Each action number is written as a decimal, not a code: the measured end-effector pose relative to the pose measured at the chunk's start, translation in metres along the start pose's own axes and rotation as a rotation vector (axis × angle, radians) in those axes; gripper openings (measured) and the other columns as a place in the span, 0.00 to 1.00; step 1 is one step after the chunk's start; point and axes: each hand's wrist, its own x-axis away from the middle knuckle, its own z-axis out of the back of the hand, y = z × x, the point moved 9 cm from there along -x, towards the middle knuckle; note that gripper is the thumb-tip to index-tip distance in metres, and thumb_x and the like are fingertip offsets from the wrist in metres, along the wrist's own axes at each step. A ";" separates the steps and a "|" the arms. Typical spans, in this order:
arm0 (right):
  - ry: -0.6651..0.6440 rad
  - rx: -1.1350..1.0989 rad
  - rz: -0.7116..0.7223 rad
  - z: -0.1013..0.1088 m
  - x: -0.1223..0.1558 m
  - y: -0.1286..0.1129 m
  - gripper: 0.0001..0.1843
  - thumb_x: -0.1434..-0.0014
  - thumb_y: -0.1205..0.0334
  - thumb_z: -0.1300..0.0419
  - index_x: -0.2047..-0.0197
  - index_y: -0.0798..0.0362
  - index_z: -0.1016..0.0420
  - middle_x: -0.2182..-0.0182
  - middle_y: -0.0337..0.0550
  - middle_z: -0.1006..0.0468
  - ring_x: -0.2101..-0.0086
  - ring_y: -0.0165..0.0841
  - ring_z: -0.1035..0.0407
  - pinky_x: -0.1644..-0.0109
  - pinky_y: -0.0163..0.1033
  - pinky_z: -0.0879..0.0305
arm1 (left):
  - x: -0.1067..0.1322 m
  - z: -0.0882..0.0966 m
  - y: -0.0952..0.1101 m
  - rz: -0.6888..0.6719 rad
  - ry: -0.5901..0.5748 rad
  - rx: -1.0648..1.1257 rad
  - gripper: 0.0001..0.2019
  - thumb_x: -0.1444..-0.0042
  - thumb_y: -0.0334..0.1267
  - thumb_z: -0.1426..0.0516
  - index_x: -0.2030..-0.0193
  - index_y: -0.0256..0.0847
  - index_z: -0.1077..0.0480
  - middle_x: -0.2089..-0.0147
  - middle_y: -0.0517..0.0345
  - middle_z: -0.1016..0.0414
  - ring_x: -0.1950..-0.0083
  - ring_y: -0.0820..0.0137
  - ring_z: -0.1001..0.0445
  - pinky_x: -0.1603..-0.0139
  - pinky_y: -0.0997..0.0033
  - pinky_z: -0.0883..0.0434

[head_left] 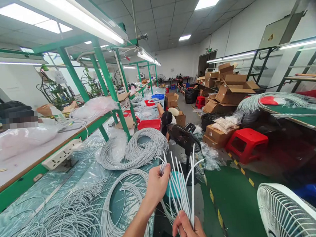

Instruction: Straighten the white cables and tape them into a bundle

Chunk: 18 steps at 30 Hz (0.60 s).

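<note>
My right hand (pixel 189 233) is closed round the lower part of a bunch of white cable ends (pixel 183 184) that fan upward from it. My left hand (pixel 157 184) is raised beside the bunch, with its fingers pinched on the tip of one of the cables near the top. Both hands are off the right edge of a green workbench (pixel 41 202) covered in clear plastic. On the bench lie coils of white cable (pixel 134 149), and a loose spread of cable (pixel 59 225) lies nearer to me.
A white power strip (pixel 62 154) sits on the bench's raised shelf. A black floor fan (pixel 185 138) stands just past my hands, and a white fan (pixel 286 214) is at the lower right. A red stool (pixel 246 142) and cardboard boxes (pixel 232 89) line the aisle. A person (pixel 167 119) sits further down.
</note>
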 end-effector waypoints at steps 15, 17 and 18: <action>0.184 -0.418 0.028 0.041 -0.037 -0.022 0.29 0.55 0.34 0.33 0.71 0.56 0.25 0.82 0.36 0.32 0.80 0.29 0.36 0.72 0.37 0.34 | 0.018 -0.007 -0.004 -0.012 -0.029 0.112 0.24 0.38 0.53 0.50 0.80 0.41 0.47 0.80 0.66 0.51 0.77 0.76 0.53 0.75 0.73 0.51; 0.154 -0.447 0.087 0.044 -0.039 -0.037 0.27 0.53 0.37 0.32 0.70 0.56 0.25 0.85 0.27 0.45 0.84 0.22 0.49 0.78 0.33 0.42 | 0.029 -0.020 -0.005 -0.021 -0.188 0.104 0.24 0.37 0.53 0.51 0.80 0.40 0.47 0.80 0.65 0.51 0.77 0.77 0.53 0.75 0.73 0.51; 0.128 -0.447 0.105 0.043 -0.039 -0.042 0.26 0.51 0.39 0.33 0.69 0.56 0.25 0.85 0.24 0.51 0.85 0.21 0.56 0.81 0.31 0.48 | 0.034 -0.026 -0.005 -0.026 -0.260 0.099 0.25 0.37 0.53 0.51 0.80 0.40 0.46 0.79 0.65 0.51 0.76 0.76 0.52 0.74 0.73 0.51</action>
